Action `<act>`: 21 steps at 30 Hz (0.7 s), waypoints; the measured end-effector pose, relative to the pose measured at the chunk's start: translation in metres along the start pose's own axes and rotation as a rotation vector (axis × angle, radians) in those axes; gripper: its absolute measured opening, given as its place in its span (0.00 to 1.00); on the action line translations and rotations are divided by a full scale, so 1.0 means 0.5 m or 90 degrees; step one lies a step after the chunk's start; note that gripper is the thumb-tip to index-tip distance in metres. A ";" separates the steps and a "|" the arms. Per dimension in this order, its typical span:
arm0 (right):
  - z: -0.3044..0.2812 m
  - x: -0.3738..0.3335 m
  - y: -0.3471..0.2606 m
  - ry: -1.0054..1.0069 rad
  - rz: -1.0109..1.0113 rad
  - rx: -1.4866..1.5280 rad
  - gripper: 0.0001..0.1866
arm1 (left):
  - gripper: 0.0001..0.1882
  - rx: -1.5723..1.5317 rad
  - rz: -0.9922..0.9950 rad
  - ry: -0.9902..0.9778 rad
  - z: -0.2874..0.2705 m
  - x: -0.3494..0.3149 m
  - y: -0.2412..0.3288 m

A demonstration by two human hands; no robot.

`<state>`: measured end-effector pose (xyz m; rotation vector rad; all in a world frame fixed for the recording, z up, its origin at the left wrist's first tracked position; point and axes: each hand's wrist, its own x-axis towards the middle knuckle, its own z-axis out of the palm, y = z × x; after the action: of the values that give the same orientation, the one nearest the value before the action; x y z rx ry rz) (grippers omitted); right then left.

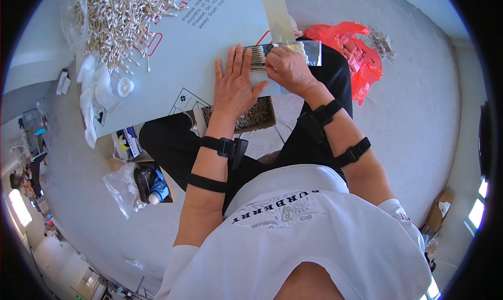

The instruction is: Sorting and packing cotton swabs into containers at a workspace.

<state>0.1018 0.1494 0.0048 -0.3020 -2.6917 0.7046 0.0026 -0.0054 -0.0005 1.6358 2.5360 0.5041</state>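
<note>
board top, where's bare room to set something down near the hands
Free: the middle of the flat board, between the cotton swab pile and the left hand. Crowded: the right edge, where the right hand holds the clear swab packet, and the left edge with crumpled plastic and a small white cap.

- Two bare hands: left hand (234, 85), right hand (287, 67).
- One clear plastic packet (298, 53) of cotton swabs.
- One loose heap of cotton swabs (123, 17), too many to count.
- One open cardboard box (251, 114) of swabs.
- One red plastic bag (351, 48).
- One small white round lid (125, 86).
- One desk (199, 54).
- Four black arm straps, two per forearm.
</note>
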 end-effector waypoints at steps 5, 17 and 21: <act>0.001 0.002 -0.004 0.002 0.048 0.018 0.05 | 0.45 0.007 0.004 0.003 0.004 0.001 -0.004; -0.022 0.007 -0.019 -0.058 0.153 0.019 0.30 | 0.43 0.008 0.002 0.004 0.001 -0.001 -0.003; -0.019 0.015 0.000 -0.061 0.122 -0.014 0.29 | 0.42 0.015 0.007 0.004 0.004 0.003 -0.001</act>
<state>0.0986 0.1557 0.0148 -0.5516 -2.7882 0.7631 0.0020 -0.0037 -0.0024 1.6599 2.5480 0.4832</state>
